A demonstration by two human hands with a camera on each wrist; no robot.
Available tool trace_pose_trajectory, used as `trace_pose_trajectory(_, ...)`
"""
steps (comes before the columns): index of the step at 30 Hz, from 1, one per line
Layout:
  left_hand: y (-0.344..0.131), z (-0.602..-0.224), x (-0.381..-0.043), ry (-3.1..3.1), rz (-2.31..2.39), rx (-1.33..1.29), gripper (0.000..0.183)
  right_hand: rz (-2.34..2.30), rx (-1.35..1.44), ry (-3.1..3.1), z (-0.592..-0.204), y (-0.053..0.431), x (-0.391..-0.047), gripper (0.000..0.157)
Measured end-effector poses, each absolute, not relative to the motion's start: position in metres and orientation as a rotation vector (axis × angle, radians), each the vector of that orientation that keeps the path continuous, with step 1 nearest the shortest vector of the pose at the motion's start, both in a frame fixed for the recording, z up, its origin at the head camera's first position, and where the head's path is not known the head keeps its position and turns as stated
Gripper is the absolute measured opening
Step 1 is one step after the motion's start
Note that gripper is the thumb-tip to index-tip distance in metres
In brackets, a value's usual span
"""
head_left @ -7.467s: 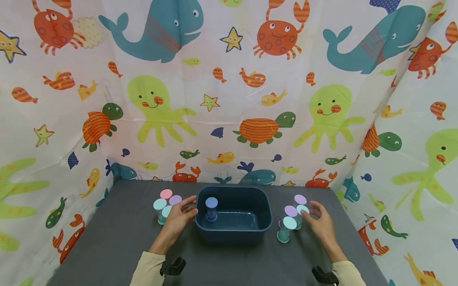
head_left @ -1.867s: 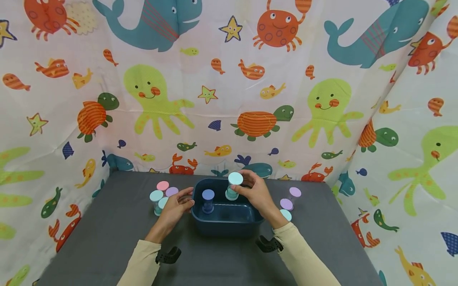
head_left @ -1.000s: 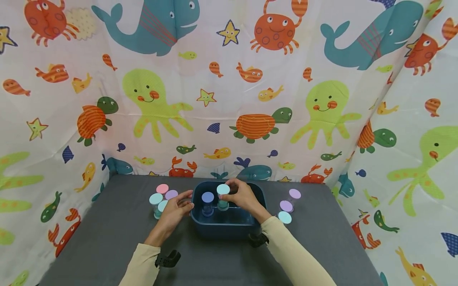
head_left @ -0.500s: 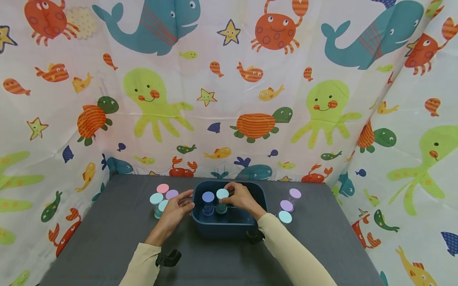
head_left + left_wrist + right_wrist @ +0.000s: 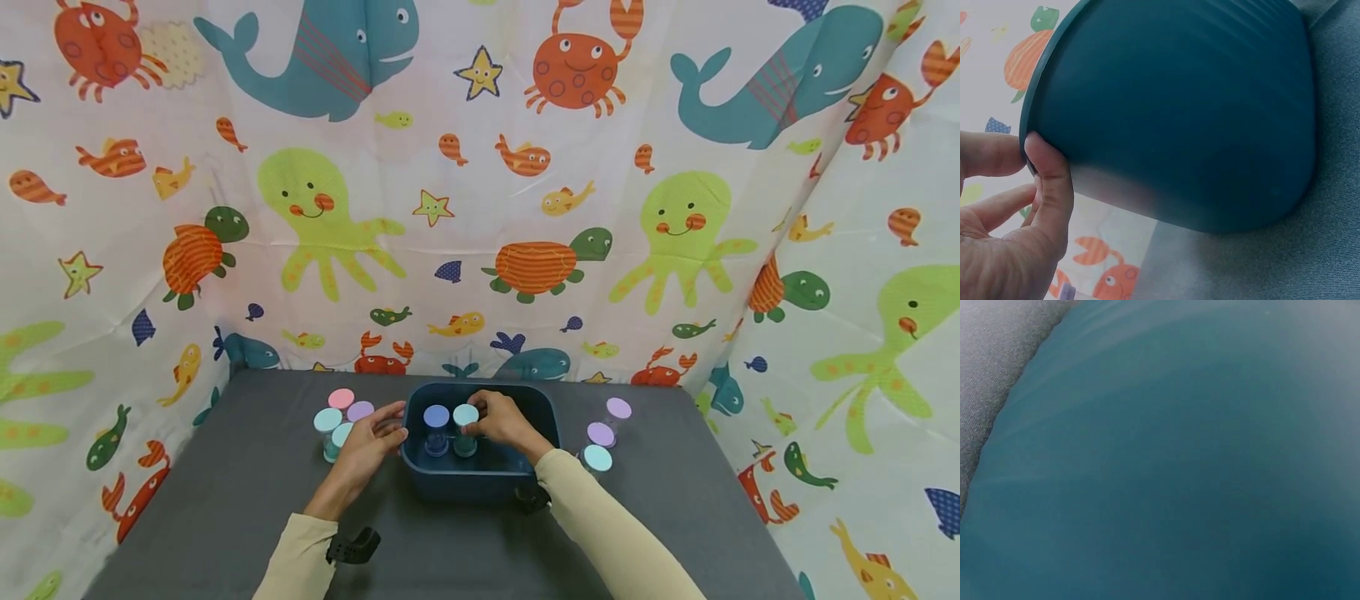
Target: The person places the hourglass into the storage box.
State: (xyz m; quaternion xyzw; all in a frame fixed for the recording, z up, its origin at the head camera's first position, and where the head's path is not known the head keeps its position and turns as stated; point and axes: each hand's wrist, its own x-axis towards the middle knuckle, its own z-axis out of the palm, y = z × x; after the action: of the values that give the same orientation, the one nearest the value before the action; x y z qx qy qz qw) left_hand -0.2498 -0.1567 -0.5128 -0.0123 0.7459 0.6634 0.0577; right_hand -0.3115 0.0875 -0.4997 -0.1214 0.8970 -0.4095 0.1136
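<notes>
Inside the dark blue bin [image 5: 480, 487], two sand timers stand upright side by side. My right hand [image 5: 504, 421] reaches over the rim and holds the teal-capped sand timer [image 5: 466, 415] by its upper part. The blue-violet sand timer [image 5: 437, 417] is just left of it. My left hand [image 5: 369, 440] pinches the bin's left rim; in the left wrist view the thumb [image 5: 1050, 181] lies on the outer wall and a finger is at the other side of the rim. The right wrist view shows only the bin's wall [image 5: 1147, 450] and cloth, with no hand.
Left of the bin stand several sand timers, with a pink cap [image 5: 341, 398], a purple cap [image 5: 361, 411] and teal caps [image 5: 327, 419]. On the right are timers with purple caps [image 5: 618, 407] and a teal cap [image 5: 597, 457]. A grey cloth [image 5: 247, 500] covers the table.
My right hand has carried the teal-capped sand timer from the right-hand group into the bin, leftward and down beside the blue-violet one. My left hand has stayed at the bin's left rim.
</notes>
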Motion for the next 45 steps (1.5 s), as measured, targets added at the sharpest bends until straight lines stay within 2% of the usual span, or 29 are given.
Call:
trace_pose_trajectory(12,-0.156,-0.514,-0.250,2.266,2.006,-0.039,0.049,-1.136,-0.397,2.676,-0.505,0.086,-0.312,0.044)
trace_pose_trajectory(21,-0.157,-0.516,-0.251,2.231,2.046,-0.016,0.049,-1.096,-0.413,2.702,-0.502,0.089,-0.309,0.055)
trace_pose_trajectory(45,-0.157,-0.519,-0.251,2.221,2.059,-0.039,0.048,-1.424,-0.381,2.739,-0.467,0.120,-0.283,0.047)
